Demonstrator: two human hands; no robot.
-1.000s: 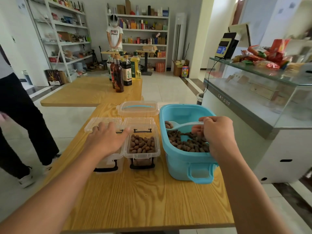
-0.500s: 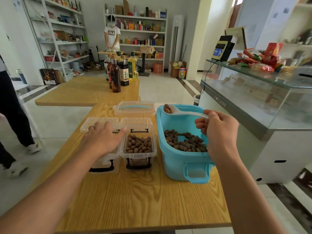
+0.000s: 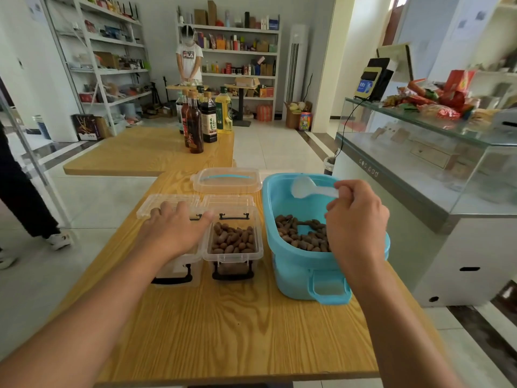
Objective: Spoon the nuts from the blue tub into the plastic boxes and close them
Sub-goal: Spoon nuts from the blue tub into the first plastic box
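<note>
The blue tub (image 3: pixel 291 273) stands at the right of the wooden table, with brown nuts (image 3: pixel 300 233) on its bottom. My right hand (image 3: pixel 356 219) grips the handle of a white plastic spoon (image 3: pixel 303 187), held above the tub's far end; the bowl looks empty. Left of the tub stand two clear plastic boxes with black latches and lids hinged open. The right box (image 3: pixel 233 257) holds nuts. My left hand (image 3: pixel 174 228) lies flat over the left box (image 3: pixel 179 268), hiding its inside.
The tub's clear lid (image 3: pixel 228 180) lies on the table behind the boxes. A second table (image 3: pixel 145 152) beyond carries several bottles (image 3: pixel 195 121). A glass counter (image 3: pixel 419 152) runs along the right. A person's legs (image 3: pixel 25 191) are at the left, another person stands at the far shelves.
My right hand lifted the spoon out of the nuts, raised a nut or so over the tub's far edge, and now the bowl looks empty. My left hand stayed on the left box.
</note>
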